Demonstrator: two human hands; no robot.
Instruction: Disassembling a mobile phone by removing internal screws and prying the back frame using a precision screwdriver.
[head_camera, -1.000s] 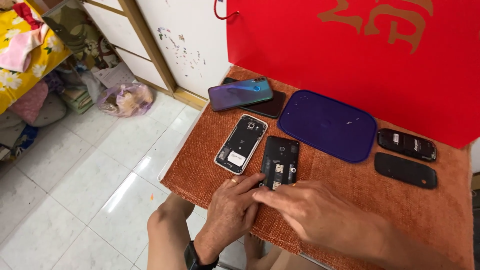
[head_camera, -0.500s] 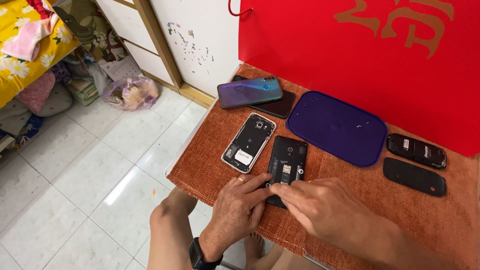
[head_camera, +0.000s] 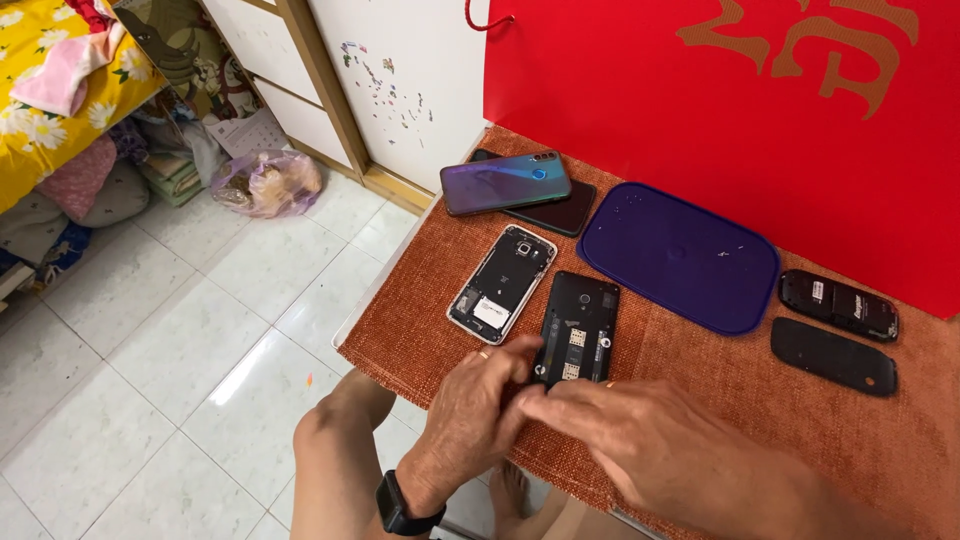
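Observation:
A black phone with its back off (head_camera: 578, 325) lies on the orange-brown cloth (head_camera: 800, 440), its insides showing. My left hand (head_camera: 470, 420), with a dark watch on the wrist, curls its fingers around the phone's near left corner. My right hand (head_camera: 640, 440) lies flat just below the phone's near end. Its stretched fingers point left and meet the left fingertips, with nothing seen in it. The phone's near edge is hidden by both hands.
Left of it lies a white-framed opened phone (head_camera: 503, 283). Behind are a purple-teal phone (head_camera: 505, 182) stacked on a black one (head_camera: 565, 217), a dark purple tray (head_camera: 680, 255), a small black phone (head_camera: 838, 303) and a black cover (head_camera: 833, 355). A red panel (head_camera: 700, 100) stands at the back. The tiled floor drops off left.
Both hands stay at the near end of the black phone. My right fingers have slid left to meet the left fingertips. The view has shifted slightly.

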